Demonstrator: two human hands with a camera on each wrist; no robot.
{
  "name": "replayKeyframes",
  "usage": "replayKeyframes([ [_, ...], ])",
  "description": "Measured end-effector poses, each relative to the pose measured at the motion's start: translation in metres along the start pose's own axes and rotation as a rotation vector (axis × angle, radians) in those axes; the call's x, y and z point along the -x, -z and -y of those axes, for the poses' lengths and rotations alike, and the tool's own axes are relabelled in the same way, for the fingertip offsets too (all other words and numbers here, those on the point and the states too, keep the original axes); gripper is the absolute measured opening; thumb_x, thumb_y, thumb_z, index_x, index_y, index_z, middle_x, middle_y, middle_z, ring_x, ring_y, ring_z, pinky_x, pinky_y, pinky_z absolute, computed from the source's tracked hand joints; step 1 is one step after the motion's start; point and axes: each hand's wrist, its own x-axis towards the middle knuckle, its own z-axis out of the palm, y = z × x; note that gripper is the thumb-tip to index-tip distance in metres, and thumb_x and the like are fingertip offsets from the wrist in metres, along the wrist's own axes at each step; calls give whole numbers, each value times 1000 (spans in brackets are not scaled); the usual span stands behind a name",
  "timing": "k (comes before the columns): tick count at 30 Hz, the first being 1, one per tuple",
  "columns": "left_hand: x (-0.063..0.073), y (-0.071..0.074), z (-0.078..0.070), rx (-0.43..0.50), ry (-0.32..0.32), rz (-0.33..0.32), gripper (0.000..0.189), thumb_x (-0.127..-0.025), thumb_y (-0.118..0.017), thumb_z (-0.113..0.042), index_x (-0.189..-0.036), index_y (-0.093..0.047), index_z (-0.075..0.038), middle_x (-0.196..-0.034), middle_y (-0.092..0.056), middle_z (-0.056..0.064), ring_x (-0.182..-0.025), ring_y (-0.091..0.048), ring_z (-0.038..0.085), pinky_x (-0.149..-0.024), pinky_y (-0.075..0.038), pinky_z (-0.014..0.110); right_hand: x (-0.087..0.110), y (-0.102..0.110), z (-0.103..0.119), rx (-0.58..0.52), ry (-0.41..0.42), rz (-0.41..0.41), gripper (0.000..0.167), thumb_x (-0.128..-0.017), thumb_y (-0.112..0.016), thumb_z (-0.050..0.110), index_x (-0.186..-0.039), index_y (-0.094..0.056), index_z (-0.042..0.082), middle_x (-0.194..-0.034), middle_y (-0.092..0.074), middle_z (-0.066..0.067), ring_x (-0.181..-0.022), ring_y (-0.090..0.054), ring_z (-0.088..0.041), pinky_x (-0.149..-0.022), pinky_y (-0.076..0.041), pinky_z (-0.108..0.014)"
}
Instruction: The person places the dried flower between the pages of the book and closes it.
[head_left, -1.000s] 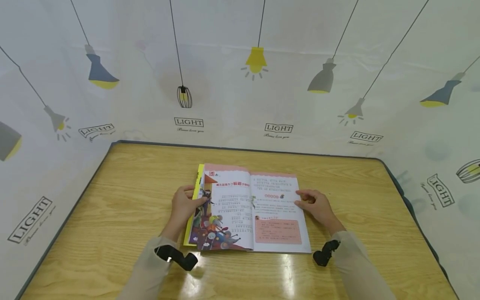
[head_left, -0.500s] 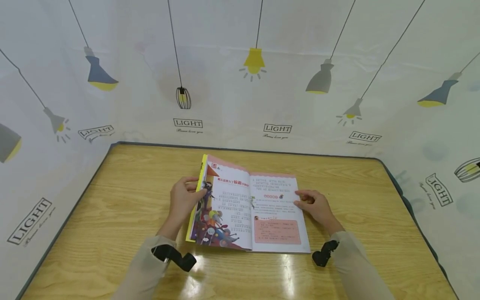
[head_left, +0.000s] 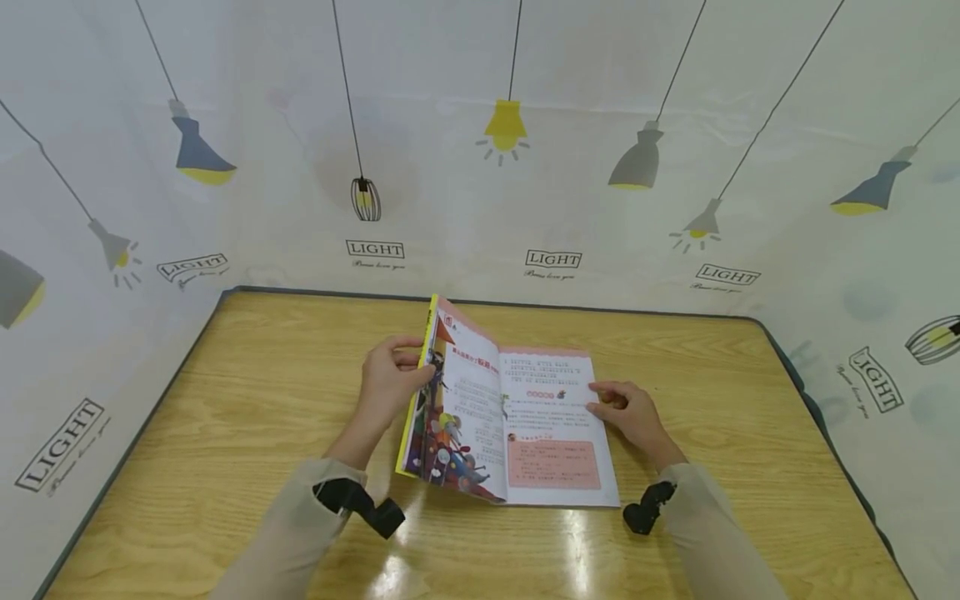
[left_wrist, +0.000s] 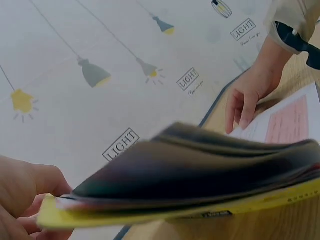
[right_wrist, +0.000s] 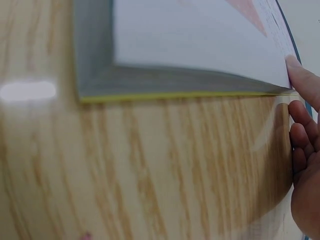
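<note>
An open book (head_left: 551, 421) with a yellow cover lies on the wooden table. Its right page is flat, printed with text and a pink box. My left hand (head_left: 385, 385) grips the outer edge of the left side, thumb over the illustrated page. That left half is tilted up off the table. In the left wrist view, the yellow cover (left_wrist: 175, 216) and a thick fan of pages show beside the fingers. At the right edge of the book, my right hand (head_left: 636, 418) pinches the pages; in the right wrist view its thumb (right_wrist: 302, 80) lies over the page edge.
The wooden table (head_left: 247, 392) has a dark edge strip. Pale fabric walls (head_left: 435, 208) with printed lamps and "LIGHT" labels enclose it at the back and sides. A black camera mount sits on each wrist.
My left hand has risen and shifted right, tilting the left half of the book up more steeply. The right hand keeps its place at the right edge.
</note>
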Motion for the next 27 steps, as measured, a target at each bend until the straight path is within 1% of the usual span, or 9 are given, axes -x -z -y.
replayKeyframes([
  [5, 3, -12, -10, 45, -47, 6, 38, -69, -67, 7, -105, -61, 1, -81, -61, 15, -72, -61, 22, -63, -51, 30, 0, 0, -1, 3, -13, -1, 39, -81, -71, 19, -114, -63, 1, -98, -54, -15, -82, -46, -21, -72, -40, -30],
  [7, 3, -16, -13, 58, -57, 10, 38, -68, -66, 8, -105, -61, 1, -80, -61, 15, -71, -61, 22, -64, -51, 30, 0, 0, -1, 9, -20, 4, 40, -81, -71, 19, -115, -62, 1, -99, -54, -15, -83, -47, -21, -73, -40, -30],
  [13, 1, -29, -17, 86, -57, 18, 38, -68, -66, 9, -105, -62, 2, -80, -62, 15, -68, -60, 18, -63, -51, 28, -2, 3, -1, 6, -54, 30, 41, -81, -71, 21, -116, -62, 1, -99, -54, -14, -84, -47, -21, -72, -40, -29],
  [20, 2, -40, -22, 91, -84, 19, 38, -65, -65, 9, -103, -64, 0, -77, -62, 12, -66, -58, 16, -61, -50, 27, -4, 5, 3, 6, -104, 50, 40, -80, -71, 20, -116, -62, 2, -99, -54, -12, -85, -46, -22, -73, -39, -30],
  [27, 3, -50, -30, 79, -115, 40, 38, -65, -65, 8, -102, -64, -1, -76, -62, 12, -66, -59, 17, -61, -51, 28, -6, 7, 8, 34, -112, 66, 39, -81, -71, 19, -115, -62, 3, -97, -52, -12, -86, -45, -23, -73, -37, -32],
])
